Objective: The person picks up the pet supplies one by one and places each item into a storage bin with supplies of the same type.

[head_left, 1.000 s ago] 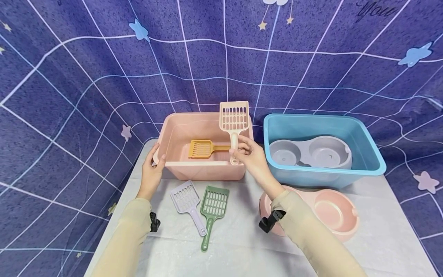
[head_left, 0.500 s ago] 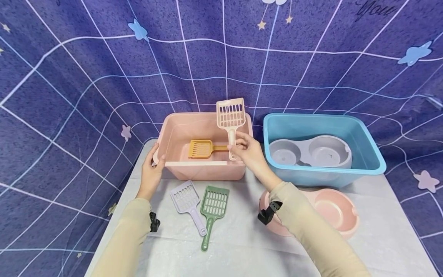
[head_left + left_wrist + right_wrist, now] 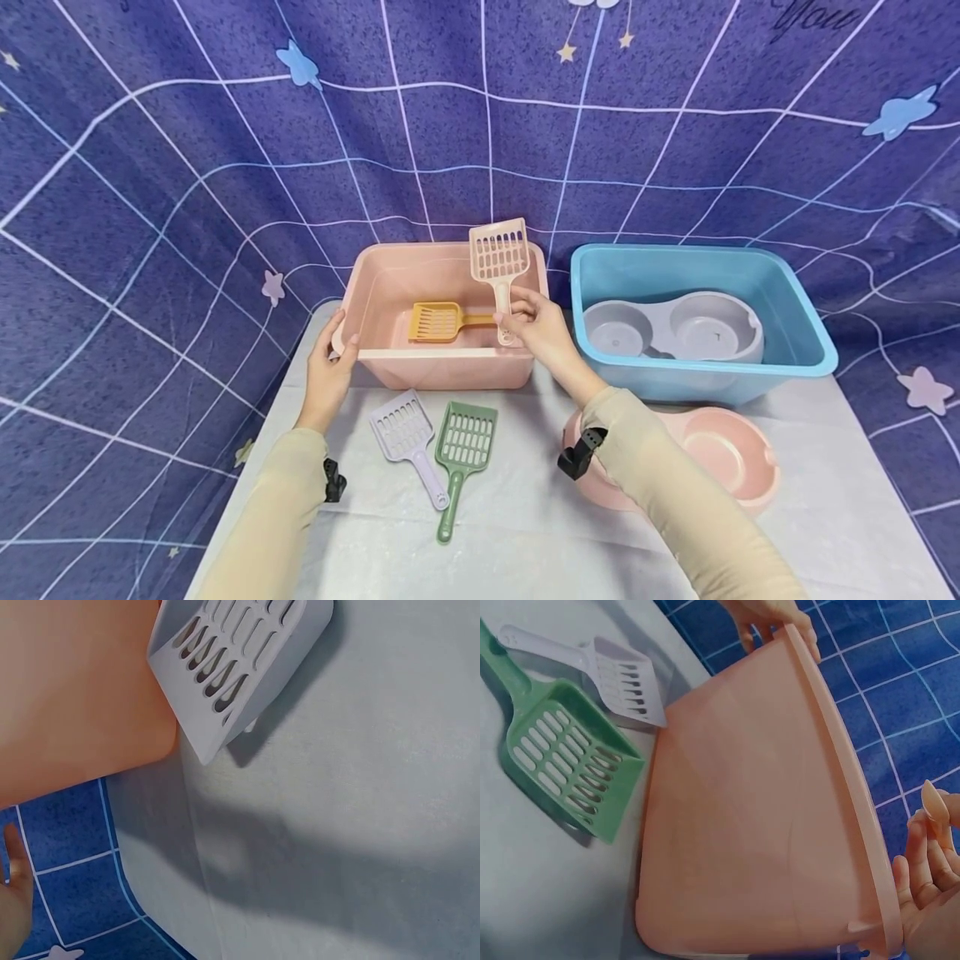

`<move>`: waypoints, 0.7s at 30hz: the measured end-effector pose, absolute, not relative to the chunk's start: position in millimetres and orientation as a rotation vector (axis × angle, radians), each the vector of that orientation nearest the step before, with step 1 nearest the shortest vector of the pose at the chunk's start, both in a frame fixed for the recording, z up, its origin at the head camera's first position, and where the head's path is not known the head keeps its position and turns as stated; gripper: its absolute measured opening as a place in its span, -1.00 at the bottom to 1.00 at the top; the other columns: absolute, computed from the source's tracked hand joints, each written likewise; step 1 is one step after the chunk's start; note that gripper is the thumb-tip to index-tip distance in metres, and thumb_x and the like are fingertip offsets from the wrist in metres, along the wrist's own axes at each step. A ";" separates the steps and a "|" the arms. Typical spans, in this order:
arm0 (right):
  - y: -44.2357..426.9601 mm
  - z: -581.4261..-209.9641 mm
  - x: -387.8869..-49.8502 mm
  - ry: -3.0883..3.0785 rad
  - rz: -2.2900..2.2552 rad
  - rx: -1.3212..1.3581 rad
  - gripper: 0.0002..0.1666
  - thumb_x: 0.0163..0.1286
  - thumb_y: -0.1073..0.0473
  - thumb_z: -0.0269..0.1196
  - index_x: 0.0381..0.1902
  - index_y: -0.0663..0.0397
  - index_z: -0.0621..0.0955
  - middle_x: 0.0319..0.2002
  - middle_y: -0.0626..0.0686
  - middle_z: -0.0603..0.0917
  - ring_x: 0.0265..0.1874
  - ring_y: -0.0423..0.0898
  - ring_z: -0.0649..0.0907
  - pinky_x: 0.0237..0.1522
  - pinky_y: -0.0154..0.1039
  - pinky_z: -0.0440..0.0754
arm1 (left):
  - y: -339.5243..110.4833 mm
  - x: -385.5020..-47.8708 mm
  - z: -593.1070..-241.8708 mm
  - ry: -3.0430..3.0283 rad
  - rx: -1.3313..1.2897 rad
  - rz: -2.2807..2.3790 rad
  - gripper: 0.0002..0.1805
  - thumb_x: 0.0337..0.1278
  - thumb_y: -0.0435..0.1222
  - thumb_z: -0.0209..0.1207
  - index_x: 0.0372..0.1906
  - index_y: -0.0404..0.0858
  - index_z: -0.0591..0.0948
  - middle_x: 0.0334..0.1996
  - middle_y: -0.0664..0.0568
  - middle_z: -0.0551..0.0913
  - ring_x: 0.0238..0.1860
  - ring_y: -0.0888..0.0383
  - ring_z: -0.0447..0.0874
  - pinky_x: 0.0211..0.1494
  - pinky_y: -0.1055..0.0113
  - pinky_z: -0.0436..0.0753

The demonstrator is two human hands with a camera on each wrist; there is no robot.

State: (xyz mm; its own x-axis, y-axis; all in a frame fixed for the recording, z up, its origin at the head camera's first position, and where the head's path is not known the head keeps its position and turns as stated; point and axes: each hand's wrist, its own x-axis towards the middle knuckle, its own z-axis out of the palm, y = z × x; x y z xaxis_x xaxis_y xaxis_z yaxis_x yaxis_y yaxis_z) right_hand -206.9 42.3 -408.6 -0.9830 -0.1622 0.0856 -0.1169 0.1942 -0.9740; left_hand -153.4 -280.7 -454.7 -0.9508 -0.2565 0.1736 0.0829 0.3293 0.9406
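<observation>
My right hand (image 3: 542, 332) pinches the handle of a cream slotted scoop (image 3: 501, 254), its head raised above the right part of the pink bin (image 3: 442, 372). In the right wrist view the right hand (image 3: 934, 877) has the handle end between thumb and fingers beside the bin's rim. An orange scoop (image 3: 437, 322) lies inside the bin, its handle pointing right. With thumb and fingers, my left hand (image 3: 327, 375) holds the bin's left rim; it also shows in the right wrist view, at the bin's far end.
In front of the bin a lilac scoop (image 3: 403, 427) and a green scoop (image 3: 466, 437) lie on the table (image 3: 517, 517). To the right stands a blue bin (image 3: 697, 382) with a grey double bowl (image 3: 660, 321) inside. A pink double bowl (image 3: 757, 492) sits before it, partly under my right forearm.
Over the last second the cream scoop and my right hand have shifted slightly left, and the scoop's head has tilted a little. My left hand has stayed on the rim.
</observation>
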 end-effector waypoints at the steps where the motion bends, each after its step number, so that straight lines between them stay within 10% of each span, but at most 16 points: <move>1: 42.7 -408.8 -207.1 2.396 -1.949 -0.278 -0.33 0.27 0.24 0.40 0.30 0.31 0.48 -0.17 0.26 0.71 -0.36 -0.18 0.58 -0.37 -0.46 0.49 | -278.7 -151.1 -450.1 -2.314 0.154 -1.655 -0.39 0.43 -0.31 0.08 0.50 -0.29 0.25 0.52 -0.07 0.15 0.40 -0.06 0.23 0.27 0.23 0.41; 21: 45.5 -412.4 -207.7 2.380 -1.928 -0.285 -0.49 0.31 0.31 0.30 0.21 0.31 0.55 -0.20 0.24 0.70 -0.43 -0.22 0.60 -0.44 -0.42 0.58 | -277.5 -149.2 -447.6 -2.324 0.154 -1.626 -0.40 0.44 -0.33 0.06 0.50 -0.30 0.25 0.51 -0.10 0.16 0.38 -0.08 0.26 0.27 0.12 0.40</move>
State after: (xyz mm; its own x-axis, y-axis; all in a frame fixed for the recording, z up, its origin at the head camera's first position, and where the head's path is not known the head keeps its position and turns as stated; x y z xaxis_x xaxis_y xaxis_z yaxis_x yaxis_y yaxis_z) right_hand -207.7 45.5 -412.4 -0.9807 -0.1840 0.0656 -0.1023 0.1979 -0.9749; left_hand -149.2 -277.5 -447.6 -0.9493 -0.2564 0.1822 0.0834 0.3535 0.9317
